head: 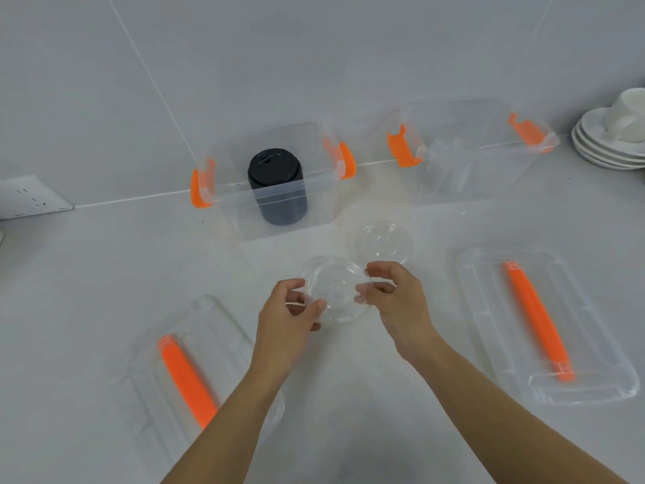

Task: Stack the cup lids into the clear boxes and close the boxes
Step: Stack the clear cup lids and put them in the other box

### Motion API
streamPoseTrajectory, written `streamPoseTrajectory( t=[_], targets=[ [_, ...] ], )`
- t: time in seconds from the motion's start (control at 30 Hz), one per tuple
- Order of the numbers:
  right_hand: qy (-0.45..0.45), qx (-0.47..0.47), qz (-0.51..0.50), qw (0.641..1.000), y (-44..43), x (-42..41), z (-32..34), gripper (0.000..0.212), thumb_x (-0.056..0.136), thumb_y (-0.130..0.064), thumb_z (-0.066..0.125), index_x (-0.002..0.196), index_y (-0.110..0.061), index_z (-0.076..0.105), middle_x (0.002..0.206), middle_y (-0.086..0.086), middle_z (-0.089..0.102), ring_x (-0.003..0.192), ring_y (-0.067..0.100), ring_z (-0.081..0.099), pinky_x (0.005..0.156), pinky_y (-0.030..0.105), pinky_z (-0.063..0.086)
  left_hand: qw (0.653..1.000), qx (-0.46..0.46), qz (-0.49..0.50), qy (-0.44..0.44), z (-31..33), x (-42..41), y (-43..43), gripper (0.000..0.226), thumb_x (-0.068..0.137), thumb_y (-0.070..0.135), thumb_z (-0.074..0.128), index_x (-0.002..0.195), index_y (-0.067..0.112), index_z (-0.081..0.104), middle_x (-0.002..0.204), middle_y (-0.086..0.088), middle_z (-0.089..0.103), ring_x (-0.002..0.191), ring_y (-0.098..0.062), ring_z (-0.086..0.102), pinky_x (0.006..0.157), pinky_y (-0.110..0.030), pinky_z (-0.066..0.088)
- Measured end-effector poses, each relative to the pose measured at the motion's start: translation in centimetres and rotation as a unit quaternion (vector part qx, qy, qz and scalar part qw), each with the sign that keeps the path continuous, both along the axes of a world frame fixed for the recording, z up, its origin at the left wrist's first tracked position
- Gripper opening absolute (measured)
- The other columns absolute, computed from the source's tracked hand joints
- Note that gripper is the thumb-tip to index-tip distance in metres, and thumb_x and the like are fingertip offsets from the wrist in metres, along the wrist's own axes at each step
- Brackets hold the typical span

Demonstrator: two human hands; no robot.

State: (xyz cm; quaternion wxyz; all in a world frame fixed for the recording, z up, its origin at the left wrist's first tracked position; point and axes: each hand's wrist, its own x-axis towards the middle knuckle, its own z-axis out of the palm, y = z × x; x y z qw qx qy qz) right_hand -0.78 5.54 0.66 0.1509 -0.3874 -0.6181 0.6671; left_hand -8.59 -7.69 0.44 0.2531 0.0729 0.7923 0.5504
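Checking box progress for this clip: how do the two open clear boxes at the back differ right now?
The left box holds a tall stack of black cup lids; the right box holds only a faint clear stack, hard to make out. The left box sits nearer the person, the right box farther back beside the white saucers. Both are clear, lidless, with orange latches flipped open.

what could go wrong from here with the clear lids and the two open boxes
1. The clear cup lid is pinched only at its rim by the left hand and right hand; it may flex and slip.
2. The left box already holds a stack of black lids, so clear lids could get mixed in.
3. The loose clear lid on the counter is hard to see and easily knocked.
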Motion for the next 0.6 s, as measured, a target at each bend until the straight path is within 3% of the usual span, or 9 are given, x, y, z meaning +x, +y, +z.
streamPoseTrajectory(
  t=[0.13,0.27,0.43,0.6],
  targets=[
    [-0.035,0.029,-0.008,0.999,-0.3,-2.2,-0.6,0.034,0.084,-0.005,0.06,0.117,-0.01,0.057,0.112,0.005,0.062,0.101,0.021,0.06,0.079,0.022,0.041,0.999,0.014,0.026,-0.017,0.3,-1.7,0.4,0.034,0.082,0.008,0.069,0.113,0.013,0.056,0.094,-0.005,0.059,0.086,-0.023,0.064,0.067,-0.032,0.061],
    [-0.057,0.063,-0.004,0.996,-0.3,-3.9,-1.1,0.033,0.085,-0.005,0.06,0.118,-0.009,0.056,0.107,-0.002,0.058,0.095,0.013,0.055,0.083,0.022,0.041,0.999,-0.017,0.043,-0.018,0.0,-3.1,1.0,0.037,0.083,0.008,0.067,0.119,0.013,0.057,0.104,-0.007,0.059,0.093,-0.024,0.062,0.067,-0.03,0.06],
    [-0.098,0.095,-0.003,0.991,-0.1,-5.0,-1.8,0.03,0.085,-0.005,0.062,0.114,-0.009,0.059,0.102,-0.003,0.058,0.094,0.014,0.056,0.083,0.023,0.043,0.997,-0.05,0.05,-0.022,-1.3,-3.9,1.4,0.036,0.082,0.01,0.068,0.117,0.008,0.061,0.111,-0.007,0.063,0.099,-0.026,0.063,0.076,-0.041,0.06],
    [-0.129,0.114,0.001,0.985,0.1,-5.2,-2.6,0.03,0.085,-0.003,0.059,0.114,-0.008,0.058,0.107,0.001,0.058,0.098,0.018,0.057,0.089,0.028,0.047,0.996,-0.07,0.037,-0.035,-2.0,-4.2,1.8,0.018,0.08,0.006,0.066,0.096,0.015,0.062,0.093,-0.002,0.063,0.093,-0.025,0.063,0.079,-0.046,0.058]
  ],
)
